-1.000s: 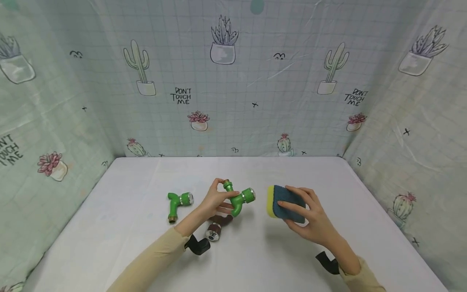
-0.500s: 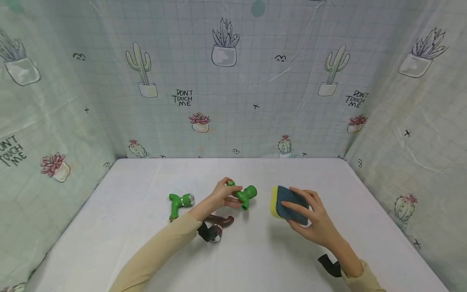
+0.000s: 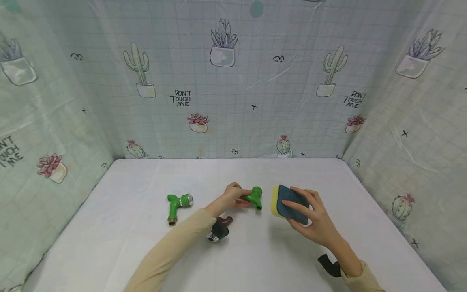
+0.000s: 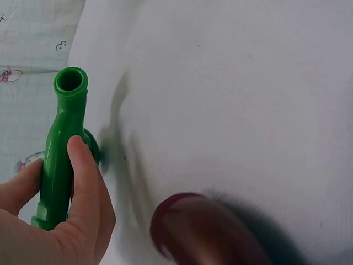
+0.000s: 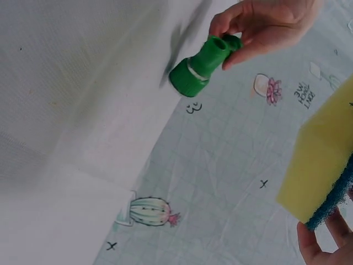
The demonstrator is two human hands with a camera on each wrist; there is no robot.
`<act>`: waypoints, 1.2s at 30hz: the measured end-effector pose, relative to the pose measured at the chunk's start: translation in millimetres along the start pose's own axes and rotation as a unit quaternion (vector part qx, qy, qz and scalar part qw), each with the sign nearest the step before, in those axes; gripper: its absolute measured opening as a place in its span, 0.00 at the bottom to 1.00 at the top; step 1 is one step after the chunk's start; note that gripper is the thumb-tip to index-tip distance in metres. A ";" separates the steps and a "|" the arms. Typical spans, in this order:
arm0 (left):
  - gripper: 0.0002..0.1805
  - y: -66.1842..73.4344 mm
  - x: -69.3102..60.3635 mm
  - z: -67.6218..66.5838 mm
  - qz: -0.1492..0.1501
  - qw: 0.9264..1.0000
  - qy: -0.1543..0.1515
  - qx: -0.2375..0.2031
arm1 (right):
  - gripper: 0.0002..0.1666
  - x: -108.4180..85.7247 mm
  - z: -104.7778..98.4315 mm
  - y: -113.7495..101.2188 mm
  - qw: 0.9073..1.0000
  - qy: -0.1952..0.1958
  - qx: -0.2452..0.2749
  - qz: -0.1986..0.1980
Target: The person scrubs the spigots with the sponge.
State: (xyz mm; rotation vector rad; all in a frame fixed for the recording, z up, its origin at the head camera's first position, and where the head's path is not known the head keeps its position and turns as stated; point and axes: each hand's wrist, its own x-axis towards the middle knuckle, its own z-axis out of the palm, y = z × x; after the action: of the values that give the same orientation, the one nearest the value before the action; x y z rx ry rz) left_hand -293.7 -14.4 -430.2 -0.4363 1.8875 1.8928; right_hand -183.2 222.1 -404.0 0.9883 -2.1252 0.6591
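Observation:
My left hand pinches a green faucet between thumb and fingers, above the table. In the left wrist view the faucet's open spout points up past the fingertips. My right hand grips a yellow sponge with a dark blue scouring side, off the table and to the right of the faucet. A second green faucet lies on the table at left. Under the left wrist lies a brown faucet, partly hidden by the black wrist mount.
The white table meets a patterned cloth wall at the back and both sides. A black wrist mount sits by the right sleeve.
My left hand has moved right and turned the green faucet, bringing it nearer the sponge. The left forearm now covers part of the brown faucet. The right hand has barely moved.

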 end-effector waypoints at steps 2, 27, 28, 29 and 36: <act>0.17 -6.1 9.6 3.4 0.005 1.000 0.008 0.001 | 0.22 -0.1 0.4 -0.1 1.000 0.000 0.000 0.002; 0.29 3.3 -8.4 -23.5 -0.132 0.979 -0.092 -0.127 | 0.24 -6.9 9.1 6.0 1.000 -0.013 -0.021 0.018; 0.29 2.8 -10.0 -27.1 -0.127 0.980 -0.095 -0.123 | 0.24 -6.6 9.5 5.8 0.999 -0.015 -0.020 0.019; 0.29 2.7 -12.2 -31.0 -0.120 0.981 -0.099 -0.119 | 0.24 -6.4 10.1 5.6 1.000 -0.016 -0.019 0.019; 0.28 8.5 -31.7 -60.6 -0.055 0.985 -0.153 -0.064 | 0.24 -5.8 13.8 5.4 0.999 -0.024 -0.011 0.022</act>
State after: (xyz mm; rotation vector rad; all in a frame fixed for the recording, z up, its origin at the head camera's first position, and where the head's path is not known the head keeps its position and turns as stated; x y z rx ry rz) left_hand -275.6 -77.2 -408.2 -0.2654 1.5199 1.8922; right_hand -190.0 218.5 -418.0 0.9566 -2.1968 0.6381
